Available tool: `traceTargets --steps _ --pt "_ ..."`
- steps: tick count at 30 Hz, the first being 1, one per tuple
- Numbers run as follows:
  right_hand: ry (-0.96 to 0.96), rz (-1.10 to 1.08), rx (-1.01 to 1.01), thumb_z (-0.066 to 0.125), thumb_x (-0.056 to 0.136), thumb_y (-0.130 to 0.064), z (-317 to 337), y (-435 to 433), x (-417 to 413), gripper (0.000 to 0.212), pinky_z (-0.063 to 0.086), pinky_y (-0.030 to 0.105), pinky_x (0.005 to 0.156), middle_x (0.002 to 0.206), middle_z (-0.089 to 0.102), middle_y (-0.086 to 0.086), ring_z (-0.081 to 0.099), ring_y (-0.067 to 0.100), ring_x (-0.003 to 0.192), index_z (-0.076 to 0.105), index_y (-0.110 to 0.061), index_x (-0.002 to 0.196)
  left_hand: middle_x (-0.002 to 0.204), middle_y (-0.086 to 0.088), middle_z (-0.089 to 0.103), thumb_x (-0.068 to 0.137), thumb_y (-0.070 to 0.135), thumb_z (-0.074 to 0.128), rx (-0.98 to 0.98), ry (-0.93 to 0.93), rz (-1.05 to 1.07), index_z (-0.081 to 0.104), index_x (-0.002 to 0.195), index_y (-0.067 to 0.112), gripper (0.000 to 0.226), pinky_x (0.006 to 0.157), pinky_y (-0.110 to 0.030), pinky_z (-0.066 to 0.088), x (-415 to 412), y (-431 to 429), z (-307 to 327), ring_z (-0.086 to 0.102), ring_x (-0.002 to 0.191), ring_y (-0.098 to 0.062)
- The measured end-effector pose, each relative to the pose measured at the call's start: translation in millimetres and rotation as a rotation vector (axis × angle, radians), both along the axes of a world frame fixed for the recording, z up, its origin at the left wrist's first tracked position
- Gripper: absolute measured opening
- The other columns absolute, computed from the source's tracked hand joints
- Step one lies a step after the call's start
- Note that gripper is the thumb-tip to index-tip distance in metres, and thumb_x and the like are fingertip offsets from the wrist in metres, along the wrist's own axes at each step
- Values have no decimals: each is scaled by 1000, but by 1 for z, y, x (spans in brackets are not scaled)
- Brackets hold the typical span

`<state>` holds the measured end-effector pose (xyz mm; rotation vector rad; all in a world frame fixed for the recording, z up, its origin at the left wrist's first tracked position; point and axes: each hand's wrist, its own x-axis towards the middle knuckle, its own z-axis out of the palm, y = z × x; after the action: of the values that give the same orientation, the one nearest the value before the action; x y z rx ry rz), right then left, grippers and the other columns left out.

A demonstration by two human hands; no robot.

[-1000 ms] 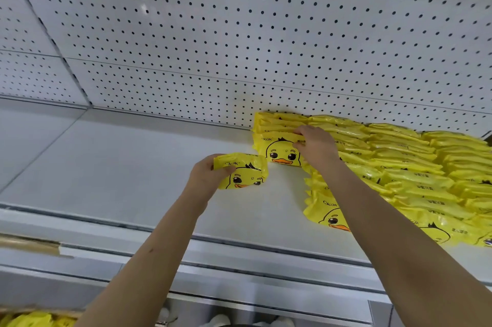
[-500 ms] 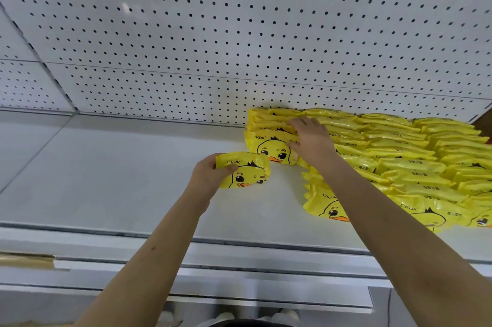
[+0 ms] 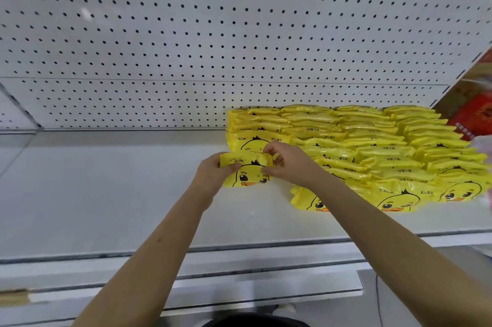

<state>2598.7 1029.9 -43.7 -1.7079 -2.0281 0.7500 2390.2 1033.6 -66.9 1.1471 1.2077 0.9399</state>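
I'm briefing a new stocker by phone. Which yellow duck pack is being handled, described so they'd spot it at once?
Below the white pegboard wall runs a pale shelf, its right side filled with rows of yellow duck packs. The handled pack is at the rows' left end; unlike the rest, the left hand and right hand both hold it.

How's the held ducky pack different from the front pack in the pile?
The held pack is gripped by left hand and right hand; the front pack lies untouched. The held pack is apart from the rows; the front pack leans on neighbours. Both are yellow with a duck face.
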Motion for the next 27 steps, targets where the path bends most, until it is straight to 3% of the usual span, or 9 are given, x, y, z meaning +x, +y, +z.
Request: traceTargets --steps 3,7,12,15,18,21,27 --pt "-65 -1 68 68 84 -31 1 2 0 35 38 24 66 97 57 -7 54 12 79 55 -20 115 91 4 71 85 13 67 -3 -27 -34 65 99 22 17 56 -12 48 2 5 0 67 74 -3" --pt "-113 23 88 67 86 -29 0 5 1 27 30 19 55 76 46 -16 45 5 66 52 -18 105 99 -1 70 87 11 65 17 -2 -83 65 101 22 18 70 -23 50 1 10 0 66 87 -15" --pt "-144 83 66 64 90 -27 -3 7 -2 24 29 18 55 75 45 -16 43 0 64 51 -14 105 103 -5 70 86 10 65 21 0 -109 64 98 26 20 78 -31 50 -3 17 -4 65 92 -21" --pt "-17 57 30 71 84 -24 5 10 0 24 36 17 57 79 52 -10 45 3 63 54 -18 101 99 -2 71 87 11 65 -10 -37 -118 64 100 25 19 73 -28 52 -8 21 -6 66 90 -20" --pt "150 6 -42 79 76 -20 13 12 6 30 41 11 61 85 54 -8 48 5 65 61 -23 98 106 -7 70 87 11 65 -35 -53 -160 64 105 21 21 84 -39 53 -12 26 -7 66 96 -24" --pt "243 7 -102 81 73 -13 15 10 11 32 44 13 65 84 56 -7 51 4 67 65 -19 101 104 -5 71 87 11 65 -43 -50 -191 64 104 21 20 86 -39 53 -15 28 -7 66 95 -23" --pt "186 8 -88 77 77 -12 16 8 21 26 46 13 69 81 64 -5 57 3 70 72 -12 103 104 1 72 87 16 66 -25 12 -304 65 107 24 22 85 -36 54 -22 31 -6 68 94 -18"
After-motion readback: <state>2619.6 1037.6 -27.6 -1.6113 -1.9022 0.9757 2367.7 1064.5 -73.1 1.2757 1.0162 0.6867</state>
